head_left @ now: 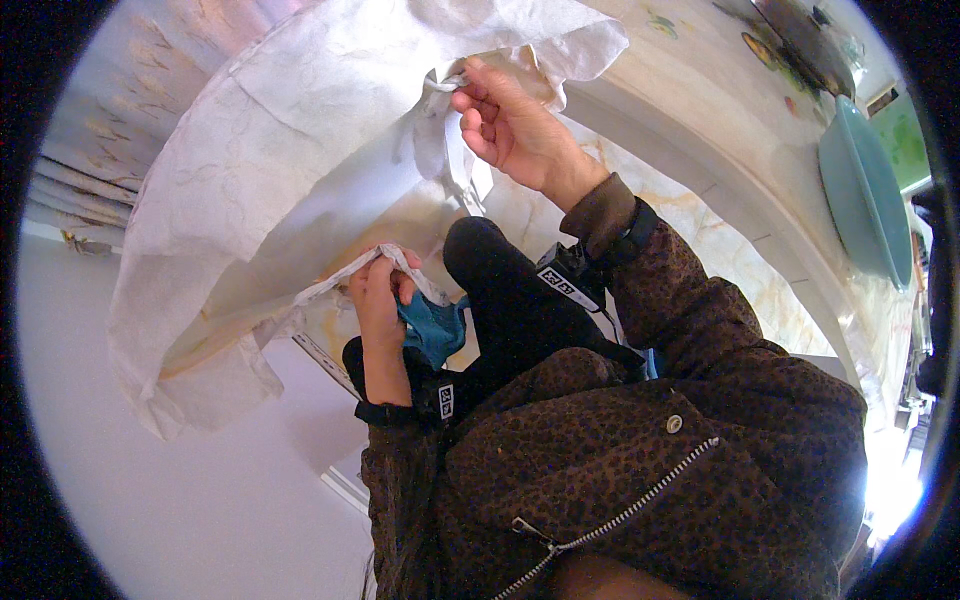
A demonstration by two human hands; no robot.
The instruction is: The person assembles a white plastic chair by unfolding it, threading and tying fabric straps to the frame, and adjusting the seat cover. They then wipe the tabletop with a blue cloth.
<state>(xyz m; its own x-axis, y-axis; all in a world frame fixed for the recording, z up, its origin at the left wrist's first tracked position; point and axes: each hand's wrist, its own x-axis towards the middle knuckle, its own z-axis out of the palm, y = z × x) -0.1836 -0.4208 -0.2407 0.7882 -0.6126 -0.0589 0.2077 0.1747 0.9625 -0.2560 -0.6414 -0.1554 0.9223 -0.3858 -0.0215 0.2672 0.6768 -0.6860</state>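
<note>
A large, thin, white wrinkled sheet spreads across the upper left and hangs in an open, curved shape. Its material looks like cloth, but I cannot be sure. My right hand pinches a gathered edge of it near the top middle, where a narrow white strip dangles below the fingers. Lower and to the left, my left hand is closed around another rolled edge of the same sheet. Just beside that hand, above my lap, is a crumpled teal cloth-like thing; whether the hand touches it I cannot tell.
On the right, a pale blue-green basin stands on its side along a light tabletop. A dark pan lies farther back. Patterned curtains hang at the upper left beside a white wall. The floor has a marbled pattern.
</note>
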